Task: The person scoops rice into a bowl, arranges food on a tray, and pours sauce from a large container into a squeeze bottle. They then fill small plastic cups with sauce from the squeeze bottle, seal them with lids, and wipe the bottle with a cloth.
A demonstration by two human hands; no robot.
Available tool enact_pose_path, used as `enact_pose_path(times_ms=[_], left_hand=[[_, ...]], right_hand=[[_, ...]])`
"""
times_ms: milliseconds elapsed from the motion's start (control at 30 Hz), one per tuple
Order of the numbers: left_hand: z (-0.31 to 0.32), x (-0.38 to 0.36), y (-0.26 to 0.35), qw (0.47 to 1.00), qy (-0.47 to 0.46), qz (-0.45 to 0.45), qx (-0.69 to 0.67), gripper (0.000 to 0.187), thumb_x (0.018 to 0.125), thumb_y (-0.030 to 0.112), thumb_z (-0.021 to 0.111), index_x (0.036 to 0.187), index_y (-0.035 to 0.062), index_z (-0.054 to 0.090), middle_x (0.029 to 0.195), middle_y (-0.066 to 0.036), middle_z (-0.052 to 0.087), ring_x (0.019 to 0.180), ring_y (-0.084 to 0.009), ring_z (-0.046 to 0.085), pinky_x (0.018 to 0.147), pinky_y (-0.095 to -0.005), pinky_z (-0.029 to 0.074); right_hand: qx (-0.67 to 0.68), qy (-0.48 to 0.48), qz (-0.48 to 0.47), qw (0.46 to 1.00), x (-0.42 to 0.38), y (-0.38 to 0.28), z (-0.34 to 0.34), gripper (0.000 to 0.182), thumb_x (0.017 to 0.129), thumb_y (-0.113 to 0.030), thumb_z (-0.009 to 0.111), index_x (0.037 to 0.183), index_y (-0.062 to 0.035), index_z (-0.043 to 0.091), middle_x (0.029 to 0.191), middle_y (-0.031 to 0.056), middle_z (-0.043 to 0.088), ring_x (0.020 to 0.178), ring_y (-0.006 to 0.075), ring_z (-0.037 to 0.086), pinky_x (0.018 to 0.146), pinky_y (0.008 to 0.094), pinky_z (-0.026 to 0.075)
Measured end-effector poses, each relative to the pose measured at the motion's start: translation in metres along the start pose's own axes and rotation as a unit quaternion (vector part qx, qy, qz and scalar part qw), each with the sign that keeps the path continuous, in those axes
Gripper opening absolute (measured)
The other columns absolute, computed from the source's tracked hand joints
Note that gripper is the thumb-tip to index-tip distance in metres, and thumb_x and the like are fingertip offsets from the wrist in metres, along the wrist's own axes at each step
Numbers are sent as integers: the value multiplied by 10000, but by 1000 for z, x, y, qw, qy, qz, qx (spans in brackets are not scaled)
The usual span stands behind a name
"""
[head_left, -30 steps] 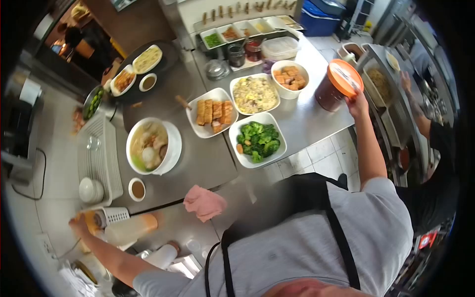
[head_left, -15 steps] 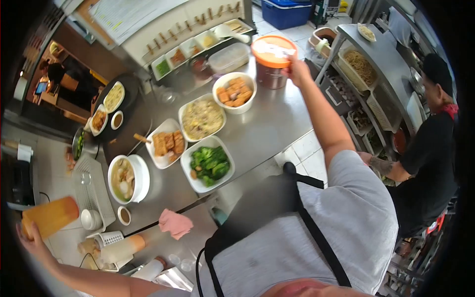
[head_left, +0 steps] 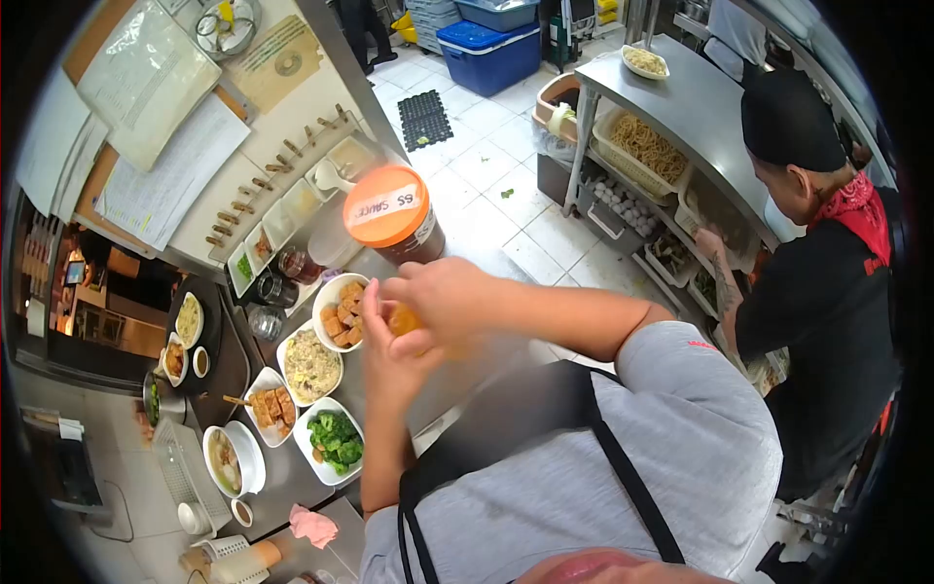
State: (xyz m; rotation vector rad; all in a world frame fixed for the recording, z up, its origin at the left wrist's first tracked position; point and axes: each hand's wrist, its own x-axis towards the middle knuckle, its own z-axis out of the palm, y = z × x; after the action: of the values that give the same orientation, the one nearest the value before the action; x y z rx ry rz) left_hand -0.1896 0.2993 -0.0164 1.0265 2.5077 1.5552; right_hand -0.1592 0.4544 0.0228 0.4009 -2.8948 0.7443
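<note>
My left hand [head_left: 391, 341] and my right hand [head_left: 443, 300] meet in front of my chest, closed around an orange squeeze bottle [head_left: 403, 319]. Most of the bottle is hidden by my hands, and its lower part is blurred. Just beyond them stands a tub of dark sauce [head_left: 412, 246] with an orange lid [head_left: 387, 205] and a handwritten label. Beside my left hand are a bowl of fried tofu cubes [head_left: 342, 319] and a dish of fried rice [head_left: 311, 365]. Closer in sits a dish of green vegetables [head_left: 334, 440].
A dish of fried pieces [head_left: 271, 406], a soup bowl [head_left: 226, 461] and a pink cloth [head_left: 312, 527] lie along the counter. Topping trays [head_left: 276, 224] line the wall. On the right, a co-worker [head_left: 817, 253] reaches toward a shelf under a steel table [head_left: 681, 107].
My right hand has left the lidded tub. My left hand has brought the orange bottle from the far left to the middle, where both hands meet. The view has turned right.
</note>
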Motion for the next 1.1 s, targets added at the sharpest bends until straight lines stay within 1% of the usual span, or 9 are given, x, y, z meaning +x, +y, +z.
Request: enact_pose_path(times_ms=[133, 200, 267, 367, 600, 733, 867, 967, 1100], left_hand=[[68, -3, -46, 971, 106, 96, -193, 996, 553, 81, 752, 1296, 23, 91, 1109, -122, 423, 1021, -233, 452, 850, -344, 382], [88, -6, -29, 974, 83, 58, -203, 949, 571, 83, 746, 1291, 29, 132, 1135, -120, 427, 1057, -231, 440, 864, -343, 375], [81, 13, -40, 991, 41, 115, -54, 835, 601, 101, 725, 1253, 30, 209, 1140, -109, 421, 1041, -207, 448, 882, -328, 365], [77, 18, -56, 977, -29, 101, -186, 770, 609, 107, 723, 1239, 58, 284, 1144, -89, 430, 1037, -186, 447, 885, -321, 366], [34, 21, -76, 872, -286, 31, -395, 712, 625, 129, 715, 1228, 66, 341, 1124, -60, 476, 1028, -133, 461, 874, -282, 373], [24, 19, -73, 909, -218, 30, -354, 712, 621, 134, 719, 1224, 70, 346, 1138, -64, 462, 1044, -147, 447, 893, -289, 356], [14, 21, -75, 950, -183, 61, -247, 756, 618, 133, 710, 1251, 81, 300, 1169, -66, 428, 1087, -171, 412, 921, -303, 329], [8, 25, -76, 956, -182, 81, -218, 776, 619, 127, 717, 1259, 75, 281, 1210, -67, 388, 1119, -176, 386, 932, -309, 324], [3, 20, -73, 942, -216, -7, -256, 801, 605, 164, 729, 1262, 114, 273, 1174, -77, 437, 1101, -183, 412, 930, -317, 329]], right_hand=[[-90, -2, 59, 994, -10, 19, -6, 442, 688, -486, 584, 870, -86, 542, 828, 98, 549, 700, 271, 587, 579, 355, 474], [-125, 11, 95, 987, -15, 17, -7, 434, 684, -485, 583, 850, -85, 543, 791, 95, 559, 664, 270, 588, 563, 352, 474], [-156, 18, 140, 978, -15, 10, -12, 425, 683, -484, 579, 827, -86, 544, 734, 92, 569, 626, 269, 588, 545, 353, 472], [-150, 10, 143, 978, -6, 20, -5, 414, 684, -475, 567, 802, -79, 540, 648, 82, 566, 584, 266, 585, 522, 355, 468], [-110, -66, -87, 988, -8, 17, 0, 334, 662, -330, 615, 852, -69, 528, 717, 96, 552, 633, 279, 562, 552, 357, 456], [24, -140, -211, 967, 9, 34, -32, 451, 631, -143, 656, 1052, -63, 515, 958, 132, 508, 912, 296, 512, 735, 343, 434], [-84, -48, -26, 995, 10, -1, -43, 519, 611, -277, 692, 1048, -58, 517, 946, 148, 530, 832, 296, 556, 683, 352, 449], [-242, -266, 133, 924, 30, -41, -38, 546, 597, -322, 700, 1024, -44, 502, 910, 150, 547, 775, 291, 574, 643, 354, 453], [-204, -262, -9, 943, 34, -28, -28, 357, 693, -205, 620, 1025, -116, 520, 873, 103, 564, 807, 257, 580, 666, 356, 472]])
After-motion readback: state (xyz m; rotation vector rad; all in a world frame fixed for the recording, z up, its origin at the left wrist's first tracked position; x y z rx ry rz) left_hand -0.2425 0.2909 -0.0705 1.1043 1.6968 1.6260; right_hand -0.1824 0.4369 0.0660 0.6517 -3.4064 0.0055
